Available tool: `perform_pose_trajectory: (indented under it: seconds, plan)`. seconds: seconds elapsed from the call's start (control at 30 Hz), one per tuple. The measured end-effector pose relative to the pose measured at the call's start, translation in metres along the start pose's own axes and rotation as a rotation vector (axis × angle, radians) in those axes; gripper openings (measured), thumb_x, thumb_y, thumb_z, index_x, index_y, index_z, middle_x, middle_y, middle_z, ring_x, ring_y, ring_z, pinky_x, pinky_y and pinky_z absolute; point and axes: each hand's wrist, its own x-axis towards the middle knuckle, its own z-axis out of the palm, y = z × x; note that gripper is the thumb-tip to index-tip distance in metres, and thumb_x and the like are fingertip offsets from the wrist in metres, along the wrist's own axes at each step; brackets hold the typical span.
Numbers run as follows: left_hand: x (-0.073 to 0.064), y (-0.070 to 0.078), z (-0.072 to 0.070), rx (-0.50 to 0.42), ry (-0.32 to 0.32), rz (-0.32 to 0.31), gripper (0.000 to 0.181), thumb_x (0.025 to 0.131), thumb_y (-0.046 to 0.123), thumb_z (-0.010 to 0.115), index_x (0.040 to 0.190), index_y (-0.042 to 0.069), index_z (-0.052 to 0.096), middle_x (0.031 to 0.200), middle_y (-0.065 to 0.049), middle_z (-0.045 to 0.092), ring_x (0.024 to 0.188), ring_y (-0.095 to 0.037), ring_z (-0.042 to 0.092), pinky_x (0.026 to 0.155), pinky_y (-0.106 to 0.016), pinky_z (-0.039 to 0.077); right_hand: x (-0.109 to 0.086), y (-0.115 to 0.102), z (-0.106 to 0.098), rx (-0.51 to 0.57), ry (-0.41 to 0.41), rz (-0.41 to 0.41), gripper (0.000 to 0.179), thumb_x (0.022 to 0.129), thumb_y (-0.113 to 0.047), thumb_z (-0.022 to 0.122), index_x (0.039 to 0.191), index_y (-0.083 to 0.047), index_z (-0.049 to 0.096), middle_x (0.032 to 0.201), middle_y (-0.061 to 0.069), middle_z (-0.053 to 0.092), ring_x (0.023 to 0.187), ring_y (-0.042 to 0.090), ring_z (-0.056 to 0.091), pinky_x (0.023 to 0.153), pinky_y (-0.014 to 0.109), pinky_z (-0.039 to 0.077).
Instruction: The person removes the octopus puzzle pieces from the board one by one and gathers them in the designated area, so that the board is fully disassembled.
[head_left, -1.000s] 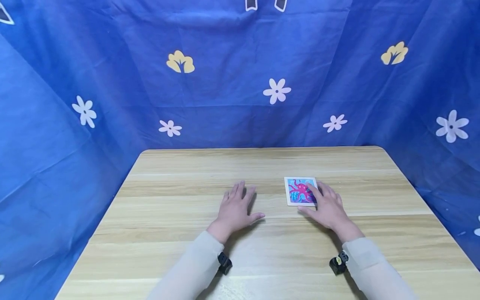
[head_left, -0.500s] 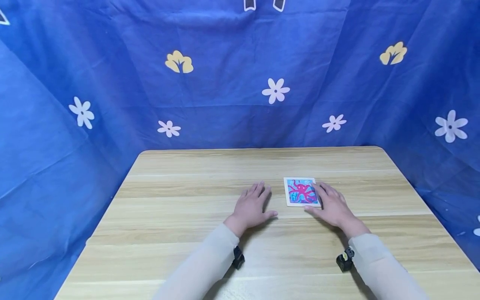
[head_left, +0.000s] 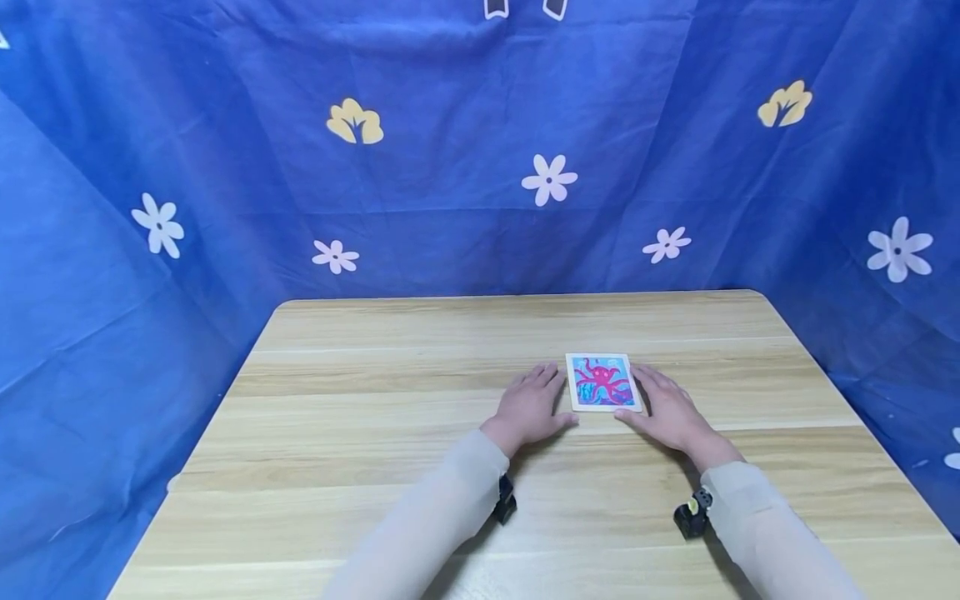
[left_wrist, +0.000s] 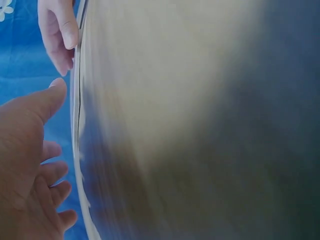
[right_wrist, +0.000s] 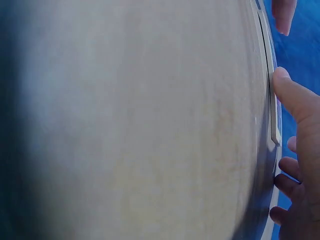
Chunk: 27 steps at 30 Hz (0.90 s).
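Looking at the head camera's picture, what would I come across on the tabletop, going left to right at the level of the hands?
Left hand → square octopus picture → right hand.

The picture (head_left: 603, 382) lies flat on the counter (head_left: 337, 417), right of the counter's middle, between two hands. The left hand (head_left: 532, 408) is just beside its left edge, thumb before the near left corner; whether they touch cannot be told. The right hand (head_left: 667, 412) is at its right edge, thumb at the near edge. Before each hand, on the wrist's inner side, sits a camera: one left (head_left: 506, 500), one right (head_left: 692, 515). Behind the counter and along both its sides hangs a cloth (head_left: 450, 225).
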Motion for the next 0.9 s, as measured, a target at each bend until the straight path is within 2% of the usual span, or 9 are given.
perform_pose_trajectory:
  seconds: [0.3,0.53,0.9]
  plan:
    - [0.013,0.007,0.001,0.034,-0.023,0.009,0.073,0.093,0.056,0.049,0.149,0.013,0.034,0.153,-0.003,0.03,0.14,-0.021,0.024,0.113,-0.04,0.023,0.0,0.004,0.0,-0.015,-0.002,0.005,0.087,0.086,-0.052,0.063,0.146,0.002,0.032,0.147,0.025,0.031,0.133,0.045,0.027,0.105,0.062,0.022]
    - [0.015,0.008,0.003,0.037,-0.063,-0.002,0.066,0.097,0.051,0.044,0.149,0.013,0.032,0.154,-0.001,0.028,0.141,-0.018,0.02,0.113,-0.039,0.021,0.001,0.005,0.002,-0.012,0.007,-0.009,0.082,0.087,-0.049,0.063,0.144,0.002,0.035,0.147,0.023,0.034,0.133,0.044,0.028,0.105,0.061,0.023]
    - [0.013,0.007,0.003,0.045,-0.064,0.013,0.064,0.098,0.049,0.042,0.149,0.012,0.032,0.154,-0.001,0.026,0.141,-0.017,0.02,0.114,-0.037,0.019,0.0,0.003,0.002,0.008,0.021,-0.058,0.076,0.087,-0.041,0.067,0.14,0.006,0.04,0.145,0.023,0.037,0.132,0.044,0.032,0.106,0.058,0.025]
